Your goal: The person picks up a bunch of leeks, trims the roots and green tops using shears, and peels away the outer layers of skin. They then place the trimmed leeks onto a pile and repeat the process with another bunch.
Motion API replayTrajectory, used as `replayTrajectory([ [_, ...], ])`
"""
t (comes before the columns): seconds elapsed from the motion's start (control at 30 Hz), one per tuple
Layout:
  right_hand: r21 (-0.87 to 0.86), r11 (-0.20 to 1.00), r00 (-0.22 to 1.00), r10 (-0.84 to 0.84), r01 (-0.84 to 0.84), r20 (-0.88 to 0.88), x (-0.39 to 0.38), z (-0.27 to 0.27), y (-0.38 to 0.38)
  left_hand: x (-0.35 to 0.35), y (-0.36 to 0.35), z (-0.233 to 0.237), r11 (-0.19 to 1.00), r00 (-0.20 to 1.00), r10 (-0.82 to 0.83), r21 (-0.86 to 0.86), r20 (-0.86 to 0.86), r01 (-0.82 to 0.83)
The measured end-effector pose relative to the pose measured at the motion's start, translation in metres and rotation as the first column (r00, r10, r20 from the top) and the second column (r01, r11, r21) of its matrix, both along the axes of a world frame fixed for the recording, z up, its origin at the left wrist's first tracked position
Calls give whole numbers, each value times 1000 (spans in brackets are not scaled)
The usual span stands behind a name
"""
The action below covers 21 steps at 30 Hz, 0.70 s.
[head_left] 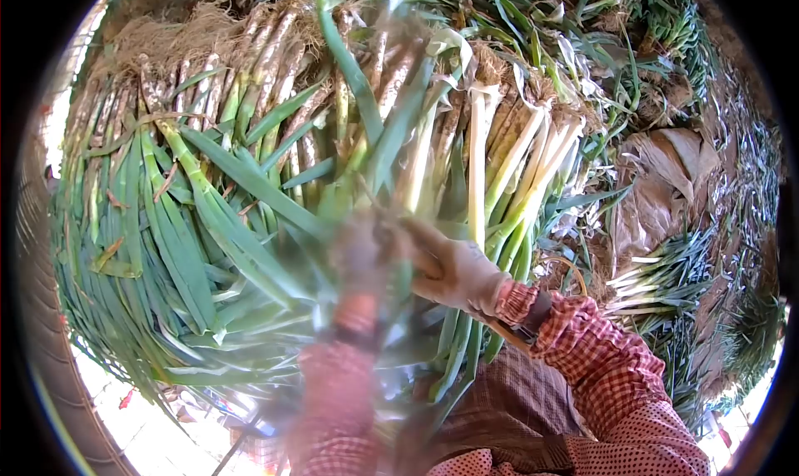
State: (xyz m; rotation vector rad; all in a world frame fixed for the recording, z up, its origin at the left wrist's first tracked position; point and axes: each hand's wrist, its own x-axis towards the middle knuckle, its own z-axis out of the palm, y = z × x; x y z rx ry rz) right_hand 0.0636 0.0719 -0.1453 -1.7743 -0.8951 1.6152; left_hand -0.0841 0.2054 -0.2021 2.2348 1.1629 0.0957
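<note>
My left hand (pixel 366 247), gloved and smeared by motion, is over long green onion leaves (pixel 258 193) in the middle of the view. Its fingers cannot be made out. Beside it, my right hand (pixel 462 272) in a pale, soiled glove is closed round green onion stalks, with leaves (pixel 456 351) hanging below the wrist. Peeled white green onions (pixel 477 168) stand just behind the right hand. To the left lies a wide row of unpeeled green onions (pixel 125 168), their brown roots (pixel 187 39) pointing away from me.
A small bunch of green onions (pixel 645 285) lies at the right, near a crumpled brown sheet (pixel 662 172). Leaf scraps (pixel 736 143) cover the ground along the right side. More roots and leaves lie at the back. A patterned cloth (pixel 516 393) covers my lap.
</note>
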Motion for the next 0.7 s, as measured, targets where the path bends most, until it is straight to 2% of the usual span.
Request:
replayTrajectory([
  [0.03, 3, 1000, 1000, -1, 1, 8, -4, -10, 5, 4, 29, 7, 947, 983, -49, 304, -178, 102],
  [0.07, 5, 1000, 1000, -3, 3, 15, -9, -20, 11, 6, 59, -15, 916, 992, -28, 394, -125, 76],
  [0.13, 9, 1000, 996, -25, 24, 89, -5, -52, 27, 14, 93, -36, 907, 979, -88, 392, -183, 155],
  [0.2, 12, 1000, 979, -31, 29, 199, 12, -70, 43, 39, 102, -29, 978, 880, -38, 162, -473, 129],
  [0.23, 6, 993, 973, -118, 119, 200, 21, -74, 41, 50, 101, -21, 996, 796, -40, 41, -604, 81],
  [0.27, 4, 978, 958, -206, 210, 200, 30, -77, 39, 60, 98, -11, 998, 763, -59, -41, -644, 44],
  [0.3, -107, 906, 912, -406, 411, 63, 44, -58, 34, 60, 93, -16, 998, 780, -45, -54, -624, 15],
  [0.33, -44, 876, 876, -477, 481, 69, 46, -54, 25, 59, 89, -18, 998, 796, -28, -63, -605, -12],
  [0.4, -80, 871, 863, -491, 484, -117, 20, -61, 7, 62, 76, -7, 998, 842, -16, -58, -540, -18],
  [0.47, -142, 941, 926, -330, 308, -180, -9, -23, -17, 60, 63, -2, 999, 850, 16, -20, -527, -32],
  [0.53, -111, 976, 967, -203, 187, -152, -21, 9, -29, 61, 59, 3, 1000, 856, 16, 29, -517, -1],
  [0.6, 20, 953, 943, -296, 302, -154, -33, -6, -39, 59, 50, 9, 996, 853, -17, 69, -521, 62],
  [0.7, 70, 932, 927, -343, 356, -151, -39, -15, -42, 57, 45, 14, 990, 840, -34, 96, -541, 102],
])
